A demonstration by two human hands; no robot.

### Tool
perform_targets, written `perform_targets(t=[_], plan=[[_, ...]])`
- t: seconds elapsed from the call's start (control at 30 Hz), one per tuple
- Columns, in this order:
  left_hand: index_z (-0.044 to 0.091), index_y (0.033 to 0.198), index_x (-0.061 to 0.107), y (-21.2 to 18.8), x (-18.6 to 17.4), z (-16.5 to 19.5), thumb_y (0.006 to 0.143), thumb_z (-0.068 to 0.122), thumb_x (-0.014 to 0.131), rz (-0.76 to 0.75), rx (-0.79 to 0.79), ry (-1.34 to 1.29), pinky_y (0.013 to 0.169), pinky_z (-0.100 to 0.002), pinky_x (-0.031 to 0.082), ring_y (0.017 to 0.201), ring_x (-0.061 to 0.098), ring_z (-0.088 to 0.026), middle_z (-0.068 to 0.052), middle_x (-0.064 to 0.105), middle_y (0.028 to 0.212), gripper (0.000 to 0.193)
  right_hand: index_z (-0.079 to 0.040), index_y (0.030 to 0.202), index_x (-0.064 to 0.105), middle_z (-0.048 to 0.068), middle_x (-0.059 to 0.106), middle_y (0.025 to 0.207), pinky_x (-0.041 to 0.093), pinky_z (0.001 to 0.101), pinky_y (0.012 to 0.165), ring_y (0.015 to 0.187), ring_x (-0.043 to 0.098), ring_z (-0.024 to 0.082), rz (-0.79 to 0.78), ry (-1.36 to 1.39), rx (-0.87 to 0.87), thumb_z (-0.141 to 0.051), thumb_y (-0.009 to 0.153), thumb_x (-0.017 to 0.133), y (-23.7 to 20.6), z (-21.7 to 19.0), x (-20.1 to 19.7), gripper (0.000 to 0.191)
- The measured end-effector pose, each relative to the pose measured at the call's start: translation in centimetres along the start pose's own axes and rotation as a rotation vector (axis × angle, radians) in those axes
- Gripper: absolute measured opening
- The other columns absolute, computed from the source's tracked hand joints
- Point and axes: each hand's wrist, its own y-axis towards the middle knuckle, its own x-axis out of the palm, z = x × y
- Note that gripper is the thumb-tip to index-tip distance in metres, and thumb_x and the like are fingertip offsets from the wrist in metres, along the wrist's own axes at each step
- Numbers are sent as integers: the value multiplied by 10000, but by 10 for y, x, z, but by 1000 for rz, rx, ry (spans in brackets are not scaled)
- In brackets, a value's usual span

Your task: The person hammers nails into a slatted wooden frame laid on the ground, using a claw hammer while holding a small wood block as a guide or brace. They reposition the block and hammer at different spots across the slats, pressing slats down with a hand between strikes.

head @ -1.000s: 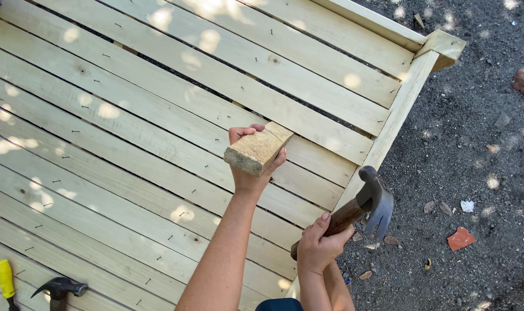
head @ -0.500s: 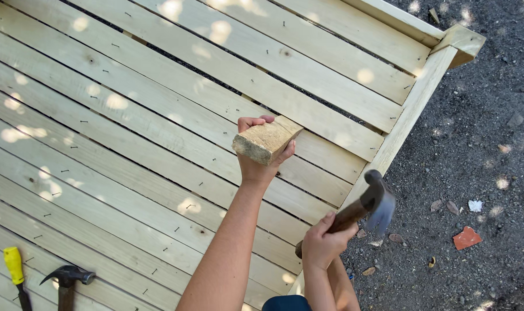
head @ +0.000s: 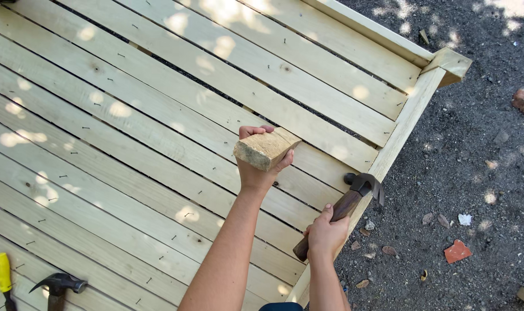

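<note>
Left hand (head: 256, 170) grip closed on wood block (head: 266, 150) at frame centre, right hand (head: 326, 235) grip wrapped round claw hammer (head: 345, 204) lower right, slatted wooden platform (head: 129, 144) beneath, second hammer (head: 57, 285) lower left

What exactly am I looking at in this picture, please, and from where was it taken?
There is no machine here: a person wears a camera on the head, and it looks down along both bare arms. The left hand grips a short block of wood, held above a platform of pale wooden planks fastened with small staples or nails. The right hand holds a claw hammer by its dark wooden handle, its head by the platform's edge board. At the lower left lie a second hammer and a yellow-handled tool. To the right is dark gravelly ground with a reddish brick fragment.
</note>
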Motion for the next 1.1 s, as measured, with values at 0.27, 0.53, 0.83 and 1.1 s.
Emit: perform_targets(t=[0.27, 0.53, 0.83, 1.1], plan=[[134, 1156, 420, -5, 4, 0, 684, 170, 947, 6, -12, -23, 913, -321, 617, 1086, 608, -143, -64, 590, 1217, 709, 15, 1186, 425, 57, 579, 816, 485, 320, 541, 639, 583, 135, 180, -161, -788, -204, 1094, 580, -8, 11, -18, 283], [128, 1126, 425, 1, 4, 5, 661, 141, 953, 5, -30, -59, 914, -325, 625, 1070, 609, -143, -62, 591, 1178, 703, 1, 1055, 417, 112, 500, 724, 445, 370, 442, 509, 496, 205, -29, 124, -238, -229, 1091, 540, 5, -2, -15, 264], [123, 1142, 431, 0, 4, 1, 668, 148, 950, 23, -2, 32, 970, -340, 596, 1080, 624, -159, -57, 598, 1170, 704, -34, 1089, 419, 103, 547, 728, 466, 401, 483, 527, 541, 221, 125, -190, -302, -230, 1054, 566, 4, 27, 7, 246], [133, 1156, 421, -1, -5, -5, 681, 117, 942, 14, -46, -106, 990, -369, 603, 1137, 604, -178, -70, 579, 1218, 706, -110, 1004, 427, 55, 468, 595, 396, 366, 382, 396, 427, 171, -161, 153, 245, -314, 1008, 543, 1, 2, -28, 235]])
